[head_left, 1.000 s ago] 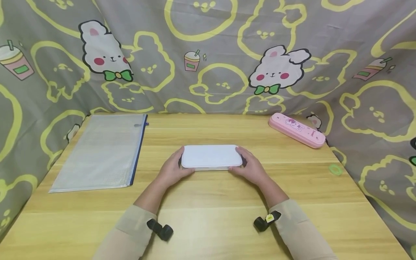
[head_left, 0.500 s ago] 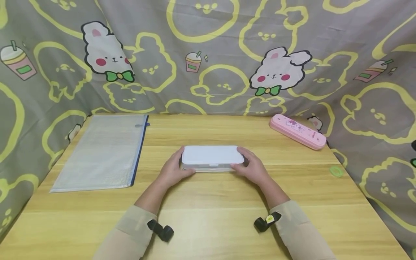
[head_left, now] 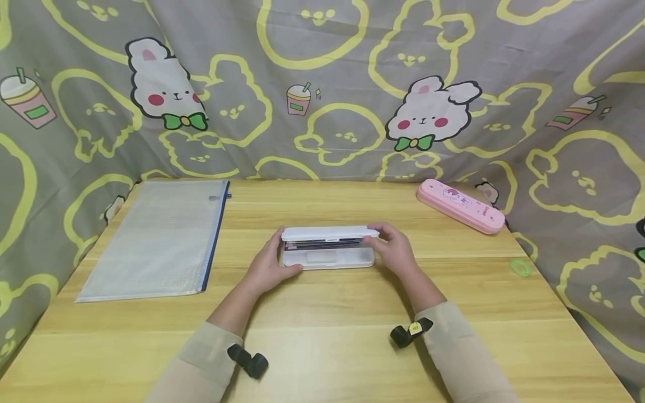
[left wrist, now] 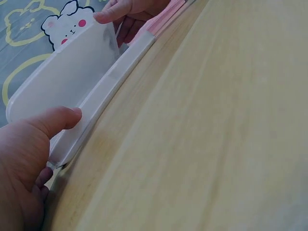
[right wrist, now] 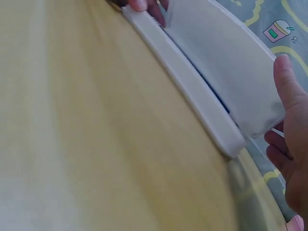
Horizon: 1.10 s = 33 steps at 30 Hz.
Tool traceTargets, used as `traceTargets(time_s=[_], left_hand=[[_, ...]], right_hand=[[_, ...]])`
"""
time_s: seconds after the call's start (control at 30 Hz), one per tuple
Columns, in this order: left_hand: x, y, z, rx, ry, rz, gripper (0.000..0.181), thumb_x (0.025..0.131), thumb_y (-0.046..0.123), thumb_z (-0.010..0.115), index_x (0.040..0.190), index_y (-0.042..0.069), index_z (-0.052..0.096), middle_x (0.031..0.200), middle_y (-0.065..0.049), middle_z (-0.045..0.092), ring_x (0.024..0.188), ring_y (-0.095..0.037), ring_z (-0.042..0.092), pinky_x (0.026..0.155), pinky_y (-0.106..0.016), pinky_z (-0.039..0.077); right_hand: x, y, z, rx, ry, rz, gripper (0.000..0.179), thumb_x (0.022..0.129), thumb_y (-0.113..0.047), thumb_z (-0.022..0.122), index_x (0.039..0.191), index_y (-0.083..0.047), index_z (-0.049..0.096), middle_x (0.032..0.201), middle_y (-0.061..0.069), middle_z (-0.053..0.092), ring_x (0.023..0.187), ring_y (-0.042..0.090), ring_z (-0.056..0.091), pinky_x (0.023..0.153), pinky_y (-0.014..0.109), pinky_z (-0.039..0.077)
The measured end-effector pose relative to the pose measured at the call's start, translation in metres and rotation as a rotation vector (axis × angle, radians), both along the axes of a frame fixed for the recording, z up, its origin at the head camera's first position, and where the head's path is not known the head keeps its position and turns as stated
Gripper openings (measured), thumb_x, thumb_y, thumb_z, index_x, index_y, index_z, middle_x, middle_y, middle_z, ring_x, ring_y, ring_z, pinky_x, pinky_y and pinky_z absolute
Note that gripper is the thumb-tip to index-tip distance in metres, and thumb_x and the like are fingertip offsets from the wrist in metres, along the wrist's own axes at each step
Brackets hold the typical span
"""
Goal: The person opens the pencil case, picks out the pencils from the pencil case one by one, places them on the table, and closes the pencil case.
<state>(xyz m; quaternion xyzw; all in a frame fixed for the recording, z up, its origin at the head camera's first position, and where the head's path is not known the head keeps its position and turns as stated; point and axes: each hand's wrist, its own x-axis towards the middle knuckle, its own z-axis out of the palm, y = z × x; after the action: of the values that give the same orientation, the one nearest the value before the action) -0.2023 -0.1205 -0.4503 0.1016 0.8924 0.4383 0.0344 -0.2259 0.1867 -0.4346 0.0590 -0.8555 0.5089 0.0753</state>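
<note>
A white pencil case (head_left: 353, 258) lies on the wooden table in the head view, its lid (head_left: 322, 233) raised at the front and tilted back. Several slim, dark, pencil-like items show in the gap under the lid; their kind is too small to tell. My left hand (head_left: 267, 267) grips the left end of the case, thumb on the front wall in the left wrist view. At the right end, my right hand (head_left: 397, 251) holds the lid's corner, thumb on its front edge and fingers behind. In the right wrist view the lid (right wrist: 231, 67) stands steeply over the base (right wrist: 192, 91).
To the left lies a translucent mesh zip pouch (head_left: 156, 240) with a blue edge. A pink pencil case (head_left: 459, 206) rests at the back right, and a green ring (head_left: 520, 267) near the right edge. A patterned curtain (head_left: 342, 67) hangs behind the table (head_left: 322, 341).
The lid of the white pencil case has swung up and back, showing the inside. My right hand has risen slightly with it; my left hand has stayed on the left end.
</note>
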Motion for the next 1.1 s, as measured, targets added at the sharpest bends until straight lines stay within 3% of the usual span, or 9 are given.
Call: traceTargets(time_s=[0.27, 0.57, 0.83, 1.1], left_hand=[[0.001, 0.0, 0.0, 0.016, -0.013, 0.007, 0.119, 0.073, 0.03, 0.084, 0.158, 0.007, 0.003, 0.158, -0.021, 0.03, 0.147, -0.037, 0.029, 0.121, -0.051, 0.022], [0.001, 0.001, -0.001, 0.013, 0.007, -0.018, 0.122, 0.069, 0.028, 0.085, 0.158, 0.007, 0.004, 0.158, -0.019, 0.032, 0.146, -0.04, 0.029, 0.12, -0.053, 0.023], [0.001, 0.0, 0.0, -0.004, -0.006, -0.031, 0.126, 0.067, 0.031, 0.086, 0.158, 0.007, 0.002, 0.157, -0.022, 0.031, 0.144, -0.041, 0.031, 0.119, -0.054, 0.025], [-0.001, 0.0, 0.002, -0.022, 0.004, -0.065, 0.122, 0.067, 0.032, 0.085, 0.158, 0.004, 0.007, 0.162, -0.022, 0.019, 0.148, -0.042, 0.023, 0.121, -0.054, 0.022]], right_hand=[[-0.01, -0.003, 0.006, -0.074, -0.019, -0.05, 0.03, 0.096, -0.019, 0.062, 0.12, -0.002, 0.064, 0.117, 0.019, 0.068, 0.104, 0.018, 0.062, 0.093, 0.025, 0.051], [-0.02, -0.005, 0.005, -0.227, -0.047, -0.097, 0.033, 0.103, -0.017, 0.049, 0.132, -0.004, 0.058, 0.129, 0.022, 0.062, 0.115, 0.033, 0.062, 0.105, 0.042, 0.049], [-0.031, -0.012, 0.003, -0.221, 0.029, -0.129, 0.036, 0.1, -0.012, 0.051, 0.135, -0.01, 0.054, 0.11, 0.024, 0.067, 0.096, 0.02, 0.063, 0.089, 0.034, 0.053], [-0.043, -0.014, 0.002, -0.25, -0.07, -0.178, 0.031, 0.099, -0.012, 0.053, 0.131, -0.01, 0.053, 0.11, 0.026, 0.066, 0.087, 0.011, 0.061, 0.077, 0.024, 0.053]])
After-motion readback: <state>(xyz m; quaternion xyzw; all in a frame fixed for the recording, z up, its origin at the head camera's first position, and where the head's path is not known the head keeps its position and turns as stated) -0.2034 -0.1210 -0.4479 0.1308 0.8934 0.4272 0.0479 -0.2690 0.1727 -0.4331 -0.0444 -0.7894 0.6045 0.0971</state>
